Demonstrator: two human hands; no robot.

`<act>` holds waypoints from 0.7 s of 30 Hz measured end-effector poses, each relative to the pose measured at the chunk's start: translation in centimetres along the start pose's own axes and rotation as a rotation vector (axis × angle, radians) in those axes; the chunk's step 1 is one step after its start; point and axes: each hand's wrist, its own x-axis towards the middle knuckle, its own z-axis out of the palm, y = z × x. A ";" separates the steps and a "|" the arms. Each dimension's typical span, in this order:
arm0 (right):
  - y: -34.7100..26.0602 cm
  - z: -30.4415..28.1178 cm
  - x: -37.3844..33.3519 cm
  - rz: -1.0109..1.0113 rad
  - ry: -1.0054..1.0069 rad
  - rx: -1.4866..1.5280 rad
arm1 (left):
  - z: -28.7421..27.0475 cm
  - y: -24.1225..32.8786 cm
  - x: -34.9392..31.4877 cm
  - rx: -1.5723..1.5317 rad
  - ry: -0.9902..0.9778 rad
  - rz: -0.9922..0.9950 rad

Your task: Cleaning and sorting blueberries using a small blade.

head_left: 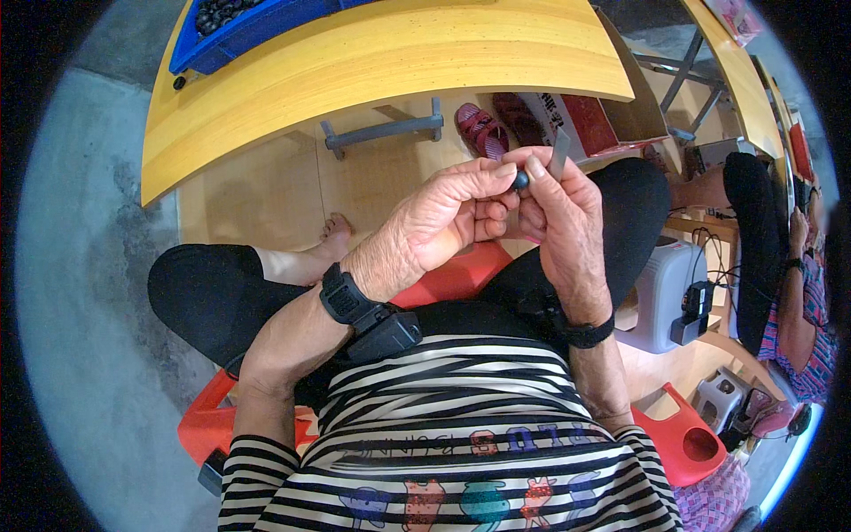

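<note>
A small dark round piece (520,180) is pinched in the grip of the left hand (434,213), held over the lap and clear of the desk (399,71). A flat blade (559,152) is gripped by the right hand (569,222), its thumb close beside the piece. The piece could be dropped if it is squeezed off-centre, and a fingertip could be nicked if the blade is tilted inward. Printed lettering is seen on the striped shirt (461,372) and dark characters on the red-and-white box (589,124).
</note>
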 end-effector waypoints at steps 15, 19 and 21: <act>-0.7 0.2 -0.9 -0.047 -0.030 -0.038 | 0.9 0.5 -0.7 -0.032 -0.017 0.039; -1.2 0.5 -1.2 -0.044 -0.042 -0.008 | 1.0 0.5 -0.8 -0.031 -0.012 0.026; -0.9 0.3 -1.1 -0.054 -0.052 0.003 | 1.0 0.5 -0.8 -0.033 -0.019 0.027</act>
